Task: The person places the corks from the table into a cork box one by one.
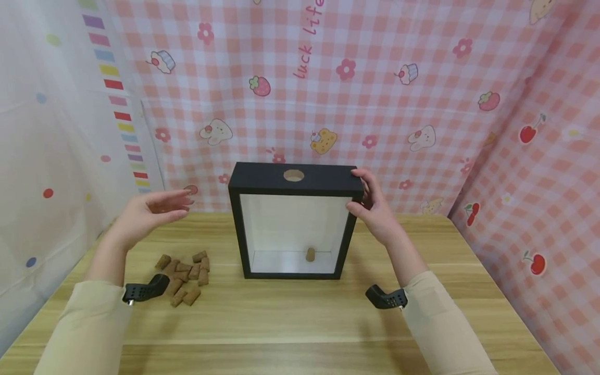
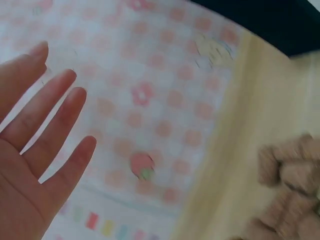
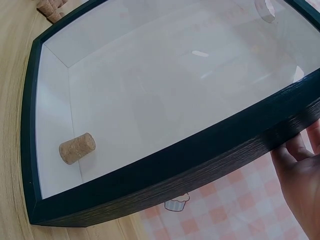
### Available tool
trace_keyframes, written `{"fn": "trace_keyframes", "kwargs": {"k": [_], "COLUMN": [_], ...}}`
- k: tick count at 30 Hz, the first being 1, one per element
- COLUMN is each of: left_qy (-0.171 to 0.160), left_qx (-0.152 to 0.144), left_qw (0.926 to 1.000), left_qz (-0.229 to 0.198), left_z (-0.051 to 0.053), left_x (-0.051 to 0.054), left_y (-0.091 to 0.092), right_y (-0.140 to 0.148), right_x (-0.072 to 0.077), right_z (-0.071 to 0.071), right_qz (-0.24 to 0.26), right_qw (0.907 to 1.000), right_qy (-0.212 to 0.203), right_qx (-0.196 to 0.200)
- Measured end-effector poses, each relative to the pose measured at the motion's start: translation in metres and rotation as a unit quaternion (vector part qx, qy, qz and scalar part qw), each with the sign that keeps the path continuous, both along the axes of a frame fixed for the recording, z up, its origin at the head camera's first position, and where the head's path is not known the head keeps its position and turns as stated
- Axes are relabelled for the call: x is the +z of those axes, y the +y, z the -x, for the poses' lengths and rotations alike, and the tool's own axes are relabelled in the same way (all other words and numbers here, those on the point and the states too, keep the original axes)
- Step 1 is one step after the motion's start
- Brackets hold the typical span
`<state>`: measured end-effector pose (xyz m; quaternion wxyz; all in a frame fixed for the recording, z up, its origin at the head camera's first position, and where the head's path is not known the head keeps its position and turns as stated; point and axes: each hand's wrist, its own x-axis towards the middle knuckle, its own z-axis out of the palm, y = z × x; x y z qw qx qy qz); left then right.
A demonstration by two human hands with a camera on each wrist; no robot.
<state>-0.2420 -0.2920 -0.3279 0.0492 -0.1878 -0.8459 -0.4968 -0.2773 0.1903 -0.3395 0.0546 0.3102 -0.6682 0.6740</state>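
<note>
A black-framed box [image 1: 295, 275] with a clear front and a round hole in its top stands upright on the table. One cork [image 1: 310, 254] is inside, on the box floor; the right wrist view shows this cork [image 3: 77, 148] too. The right hand [image 1: 377, 213] grips the box's upper right corner, thumb at the front and fingers over the top and side. The left hand [image 1: 154, 211] hangs in the air left of the box, fingers extended and holding nothing, also visible in the left wrist view [image 2: 45, 135]. Below it lies a pile of corks [image 1: 183, 275].
The wooden table [image 1: 281, 323] reaches the checked curtain [image 1: 300, 114] behind the box. A white curtain with coloured spots [image 1: 56, 156] hangs at the left, and a pink checked one with cherries [image 1: 539, 208] at the right.
</note>
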Motion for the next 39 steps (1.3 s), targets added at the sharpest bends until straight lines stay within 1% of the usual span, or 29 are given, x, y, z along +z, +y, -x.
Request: {"fn": "trace_keyframes", "kwargs": {"k": [3,5,8,12,16,20,22,25,28,30,32,37,39], "left_qy": [-0.017,-0.023,-0.026,-0.028,-0.041,-0.054,-0.057,-0.069,-0.088,-0.089,-0.084,-0.05,-0.042], "left_qx": [0.001,-0.004,-0.004,0.009,0.03,0.054,0.069,0.096,0.108,0.11,0.102,0.09,0.09], "left_qw": [0.9998,0.9996,0.999,0.9982,0.998,0.997,0.996,0.9914,0.987,0.9861,0.9881,0.9918,0.992], "left_qz": [-0.008,-0.017,-0.038,-0.052,-0.038,-0.012,0.011,0.056,0.08,0.087,0.078,0.075,0.078], "left_z": [0.0,-0.001,-0.002,-0.005,-0.01,-0.015,-0.017,-0.021,-0.024,-0.026,-0.027,-0.027,-0.027], "left_x": [-0.016,-0.027,-0.043,-0.061,-0.076,-0.089,-0.095,-0.102,-0.109,-0.114,-0.12,-0.132,-0.135], "left_y": [-0.013,-0.021,-0.031,-0.041,-0.049,-0.057,-0.061,-0.063,-0.066,-0.067,-0.068,-0.068,-0.067], "right_y": [0.0,0.0,0.0,0.001,0.001,0.001,0.001,0.001,0.0,0.0,0.0,0.001,0.001], "right_x": [0.0,0.0,-0.001,-0.002,-0.002,-0.001,-0.001,0.0,0.001,0.002,0.002,0.001,0.001], "right_z": [-0.001,-0.001,0.0,0.001,0.001,0.0,0.0,-0.001,-0.002,-0.003,-0.003,-0.002,-0.002], "right_qz": [0.001,0.001,0.002,0.003,0.002,-0.001,-0.003,-0.006,-0.011,-0.012,-0.012,-0.008,-0.007], "right_qw": [1.0,1.0,1.0,1.0,1.0,1.0,1.0,1.0,0.9999,0.9999,0.9999,0.9999,0.9999], "right_qy": [0.001,0.003,0.005,0.004,0.004,0.004,0.002,-0.002,-0.005,-0.008,-0.01,-0.011,-0.009], "right_qx": [0.0,0.002,0.005,0.008,0.009,0.006,0.005,0.002,-0.001,-0.002,-0.002,-0.001,0.0]}}
